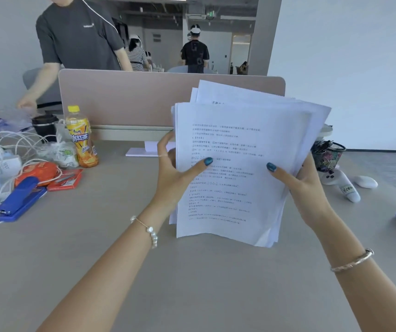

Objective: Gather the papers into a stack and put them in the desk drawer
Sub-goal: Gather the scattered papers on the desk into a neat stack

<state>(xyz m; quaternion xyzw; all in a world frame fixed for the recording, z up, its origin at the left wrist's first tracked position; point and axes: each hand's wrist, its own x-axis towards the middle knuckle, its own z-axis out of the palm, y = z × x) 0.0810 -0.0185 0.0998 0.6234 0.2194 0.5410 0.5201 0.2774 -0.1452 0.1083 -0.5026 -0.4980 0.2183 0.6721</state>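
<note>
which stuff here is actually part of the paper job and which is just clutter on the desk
Part of the job:
- papers, held upright, lower edge on the desk
- left hand and right hand, gripping the sides

Just lying about:
- orange drink bottle
- blue stapler
- red box
- white cables
- mesh basket
- black cup

No drawer is in view.
</note>
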